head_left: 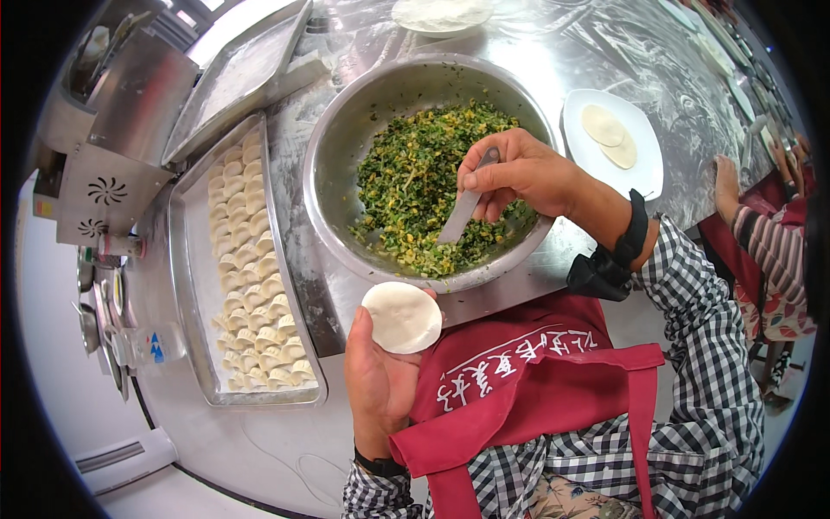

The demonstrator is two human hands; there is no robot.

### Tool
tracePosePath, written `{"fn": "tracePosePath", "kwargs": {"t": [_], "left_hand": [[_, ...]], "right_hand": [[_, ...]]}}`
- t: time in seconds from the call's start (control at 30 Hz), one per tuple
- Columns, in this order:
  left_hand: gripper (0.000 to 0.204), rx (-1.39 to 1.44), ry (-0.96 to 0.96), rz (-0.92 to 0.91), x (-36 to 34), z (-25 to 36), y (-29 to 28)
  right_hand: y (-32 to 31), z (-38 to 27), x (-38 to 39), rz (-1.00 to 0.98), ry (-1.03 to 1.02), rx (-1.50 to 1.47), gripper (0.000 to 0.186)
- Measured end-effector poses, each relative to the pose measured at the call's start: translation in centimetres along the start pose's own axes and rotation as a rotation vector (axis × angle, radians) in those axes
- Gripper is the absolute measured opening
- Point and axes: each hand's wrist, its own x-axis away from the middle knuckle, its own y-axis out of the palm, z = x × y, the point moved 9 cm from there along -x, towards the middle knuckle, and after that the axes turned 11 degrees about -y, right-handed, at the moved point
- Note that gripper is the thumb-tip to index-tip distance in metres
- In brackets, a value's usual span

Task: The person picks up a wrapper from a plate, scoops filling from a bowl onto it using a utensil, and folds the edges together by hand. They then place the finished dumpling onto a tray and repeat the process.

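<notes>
A round white dumpling wrapper [402, 317] lies across the fingers of my left hand [379, 381], with the thumb along its edge. This hand is just outside the near rim of a big steel bowl [327, 195]. Chopped green and yellow filling [411, 160] covers the bowl's bottom. Over the right part of the bowl, my right hand [523, 173] grips a flat metal filling spatula [461, 216] by its upper end. Its blade points down and its tip touches the filling. No filling shows on the wrapper.
Left of the bowl, a metal tray [183, 277] holds rows of folded dumplings [246, 259]. An empty-looking tray [233, 78] stands behind it. A white plate [644, 164] with two wrappers [603, 125] is at the right. Another person's hand [726, 183] rests at the floury steel table's [622, 43] right edge.
</notes>
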Motion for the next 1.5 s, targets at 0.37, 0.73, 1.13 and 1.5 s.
{"fn": "tracePosePath", "kwargs": {"t": [0.37,0.73,1.13,1.5], "left_hand": [[0.036,0.028,-0.012,-0.004,-0.4,0.5,1.4],[0.040,0.086,-0.088,-0.161,-1.6,0.8,3.6],[0.037,0.235,0.043,-0.084,-0.9,2.9,0.2],[0.038,0.200,0.081,-0.047,-0.4,2.7,-0.2]], "right_hand": [[0.1,-1.7,1.0,0.076,-0.037,-0.176,0.015],[8.0,-8.9,7.6,-0.248,-0.959,0.672,0.008],[4.4,-7.7,5.5,-0.131,-0.794,0.715,0.012],[6.3,-3.3,0.8,-0.281,-0.635,0.791,0.013]]}}
